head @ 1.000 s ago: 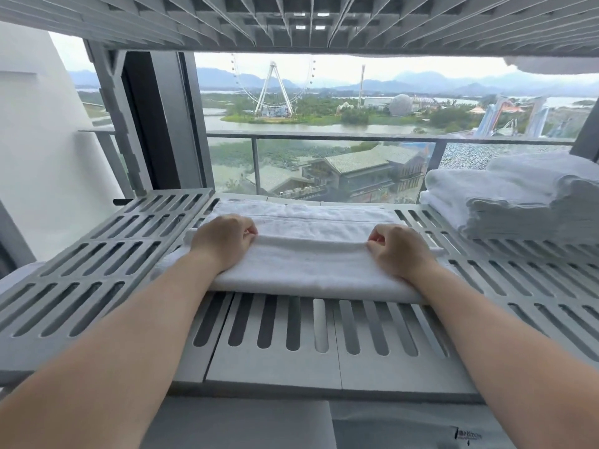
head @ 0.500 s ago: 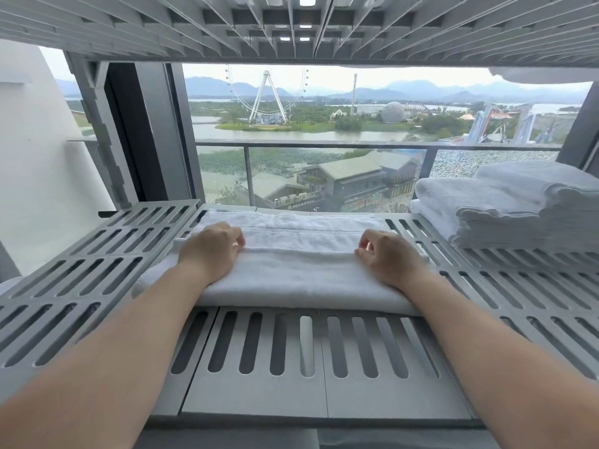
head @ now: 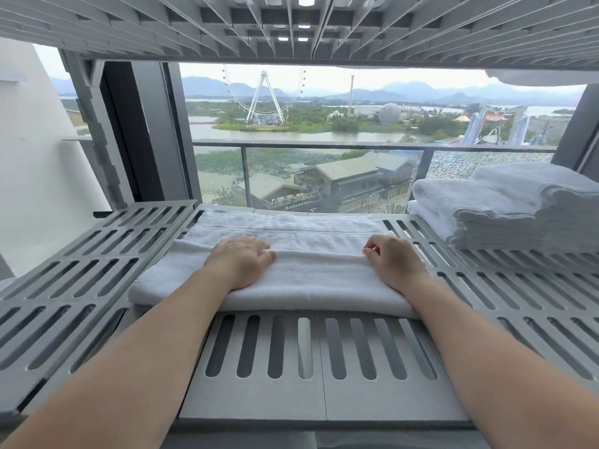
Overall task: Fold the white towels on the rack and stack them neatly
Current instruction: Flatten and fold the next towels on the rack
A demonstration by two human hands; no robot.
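Observation:
A white towel (head: 311,273), folded into a long strip, lies across the middle of the grey slatted rack shelf (head: 291,351). My left hand (head: 241,262) rests on its left part with fingers stretched flat over the fold line. On the towel's right part sits my right hand (head: 393,262), fingers curled at the fold edge. A stack of folded white towels (head: 505,209) stands at the shelf's right rear.
Another slatted shelf (head: 298,24) hangs close overhead. A white wall (head: 35,163) is at the left and a dark window frame (head: 139,134) beside it. Behind the shelf is a glass balcony railing (head: 324,145). Bare slats show at the left and front.
My left hand has uncurled and slid a little to the right along the towel. The right hand has stayed put, and the towel keeps its shape.

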